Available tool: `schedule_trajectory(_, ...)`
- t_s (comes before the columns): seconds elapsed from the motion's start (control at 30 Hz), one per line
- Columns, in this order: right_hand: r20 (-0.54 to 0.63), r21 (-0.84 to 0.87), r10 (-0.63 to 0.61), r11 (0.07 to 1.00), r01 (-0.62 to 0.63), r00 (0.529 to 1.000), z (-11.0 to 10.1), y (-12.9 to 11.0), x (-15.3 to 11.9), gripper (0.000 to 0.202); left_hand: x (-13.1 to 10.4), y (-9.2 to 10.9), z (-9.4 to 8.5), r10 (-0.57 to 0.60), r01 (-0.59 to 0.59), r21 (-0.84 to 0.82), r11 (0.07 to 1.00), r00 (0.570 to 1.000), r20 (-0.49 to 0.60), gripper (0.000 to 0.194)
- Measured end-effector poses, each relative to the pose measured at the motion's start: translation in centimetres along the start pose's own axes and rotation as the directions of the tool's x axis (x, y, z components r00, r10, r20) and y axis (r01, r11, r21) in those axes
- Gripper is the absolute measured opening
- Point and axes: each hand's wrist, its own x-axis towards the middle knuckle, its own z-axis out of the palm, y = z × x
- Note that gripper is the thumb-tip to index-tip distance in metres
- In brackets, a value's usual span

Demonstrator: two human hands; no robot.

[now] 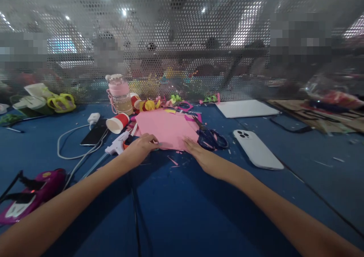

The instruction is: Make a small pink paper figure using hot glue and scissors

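Observation:
Pink paper sheets [169, 127] lie in a loose stack on the blue table [182, 204]. My left hand [145, 145] is at the stack's lower left corner, its fingers curled together at the paper's edge; what is between them is too small to tell. My right hand [196, 148] rests on the lower right part with its fingers stretched out flat. Dark-handled scissors [212, 138] lie just right of the stack, blades partly over pink scraps. A white glue gun [117, 144] lies left of my left hand, with a red and white paper cup [118, 123] behind it.
A pink-capped bottle [120, 93] stands behind the cup. A black phone [95, 132] with a white cable is at left, a purple case [34, 194] at lower left. At right are a white phone [257, 149] and white paper [247, 108]. A perforated metal screen [182, 67] stands behind.

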Motion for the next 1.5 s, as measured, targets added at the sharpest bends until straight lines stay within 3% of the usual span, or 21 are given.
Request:
schedule_trajectory(0.17,0.01,0.048,0.023,0.999,-0.023,1.0,-0.9,-0.6,-0.2,0.06,-0.3,0.4,0.0,0.059,-0.061,0.03,0.998,0.997,0.043,0.026)
schedule_trajectory(0.3,0.078,0.052,0.083,0.995,-0.087,0.993,-1.5,-1.4,0.0,0.055,-0.4,1.5,-0.3,0.011,-0.029,0.124,0.992,0.99,0.143,0.028)
schedule_trajectory(0.47,0.107,-0.006,0.14,0.99,-0.14,0.984,-1.8,-2.2,0.0,0.065,-0.3,3.5,-0.7,-0.121,0.079,0.199,0.977,0.971,0.208,0.042)
schedule_trajectory(0.63,0.062,-0.093,0.124,0.989,-0.118,0.99,-1.3,-2.6,-0.3,0.078,-0.3,5.4,-0.2,-0.225,0.199,0.128,0.972,0.943,0.247,0.061)
schedule_trajectory(0.77,0.02,-0.127,0.112,0.986,-0.108,0.994,-0.9,-2.8,-0.4,0.084,-0.7,5.9,0.3,-0.236,0.229,0.056,0.972,0.941,0.241,0.063)
schedule_trajectory(0.93,0.021,-0.123,0.127,0.985,-0.123,0.992,-1.1,-3.1,-0.3,0.076,-1.1,5.8,0.7,-0.213,0.217,0.004,0.976,0.955,0.208,0.059)
schedule_trajectory(1.1,-0.125,-0.118,0.104,0.986,-0.119,0.987,-1.6,-4.2,-0.1,0.065,-1.1,5.8,0.9,-0.213,0.213,0.021,0.977,0.957,0.198,0.058)
schedule_trajectory(1.3,-0.004,-0.045,0.138,0.989,-0.138,0.99,-1.3,-5.6,1.0,0.065,-1.3,5.7,1.3,-0.201,0.2,0.022,0.979,0.966,0.161,0.057)
schedule_trajectory(1.5,0.025,0.048,0.208,0.977,-0.209,0.978,-0.9,-5.6,1.5,0.064,-1.4,5.6,1.3,-0.201,0.202,0.01,0.979,0.967,0.157,0.057)
